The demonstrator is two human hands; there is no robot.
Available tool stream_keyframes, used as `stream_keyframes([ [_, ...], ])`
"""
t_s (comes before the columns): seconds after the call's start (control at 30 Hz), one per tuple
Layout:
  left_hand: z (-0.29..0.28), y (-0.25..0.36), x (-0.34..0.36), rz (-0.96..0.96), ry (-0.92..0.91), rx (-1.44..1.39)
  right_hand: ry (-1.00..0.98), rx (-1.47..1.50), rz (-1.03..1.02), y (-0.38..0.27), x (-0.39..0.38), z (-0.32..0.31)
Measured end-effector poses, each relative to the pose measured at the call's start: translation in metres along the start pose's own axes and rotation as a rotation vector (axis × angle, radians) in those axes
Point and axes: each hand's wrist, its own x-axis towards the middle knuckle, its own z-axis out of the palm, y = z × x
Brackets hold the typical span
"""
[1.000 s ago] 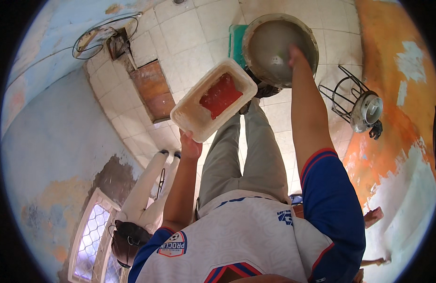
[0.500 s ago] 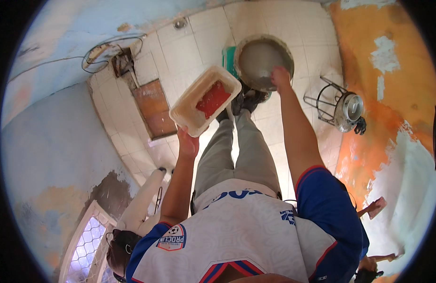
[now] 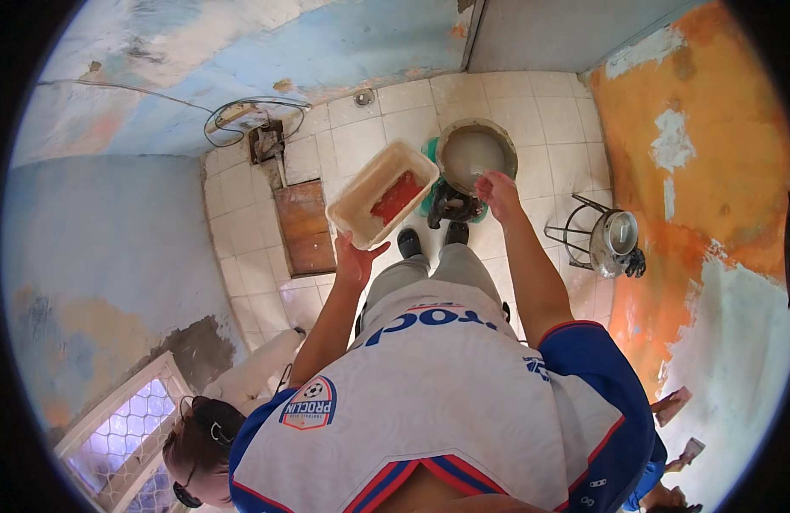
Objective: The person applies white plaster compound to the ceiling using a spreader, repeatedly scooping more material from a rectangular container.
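My left hand (image 3: 354, 261) holds up a cream rectangular plastic tub (image 3: 352, 214) from below, its palm under the near end. A red mass (image 3: 397, 197) lies inside the tub. My right hand (image 3: 497, 190) is at the near rim of a round grey metal pot (image 3: 476, 152), which stands on a dark burner (image 3: 453, 205) on the tiled floor. Its fingers curl at the rim, and I cannot make out their grip. My shoes (image 3: 409, 241) stand just in front of the burner.
A wire stand with a metal pot (image 3: 615, 244) is at the right by the orange wall. A wooden board (image 3: 302, 224) and a wire coil (image 3: 254, 120) lie left. Another person's head (image 3: 202, 436) is lower left; other hands (image 3: 679, 423) are lower right.
The tub and the pot now look smaller and farther below me. My right hand has drawn back from across the pot to its near rim. The tub stays in my left hand.
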Motion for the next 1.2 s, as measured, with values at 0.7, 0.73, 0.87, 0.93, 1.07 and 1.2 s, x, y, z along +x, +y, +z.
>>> stream_keyframes([
  [0.7, 0.074, -0.054, -0.009, 0.221, 0.025, 0.028, -0.291, -0.531, -0.473, -0.156, -0.081, 0.049],
  [0.73, 0.073, -0.053, -0.011, 0.211, 0.062, 0.011, -0.234, -0.538, -0.429, -0.150, -0.066, 0.044],
  [0.87, 0.078, -0.055, -0.021, 0.191, 0.210, -0.072, 0.028, -0.737, -0.304, -0.096, 0.038, -0.033],
  [0.93, 0.065, -0.056, -0.029, 0.169, 0.225, -0.071, 0.160, -0.841, -0.206, -0.060, 0.076, -0.063],
  [1.07, 0.051, -0.061, -0.052, 0.131, 0.366, -0.062, 0.394, -0.720, 0.183, -0.014, 0.103, -0.078],
  [1.2, 0.038, -0.059, -0.076, 0.087, 0.441, -0.111, 0.367, -0.544, 0.320, 0.029, 0.130, -0.088],
])
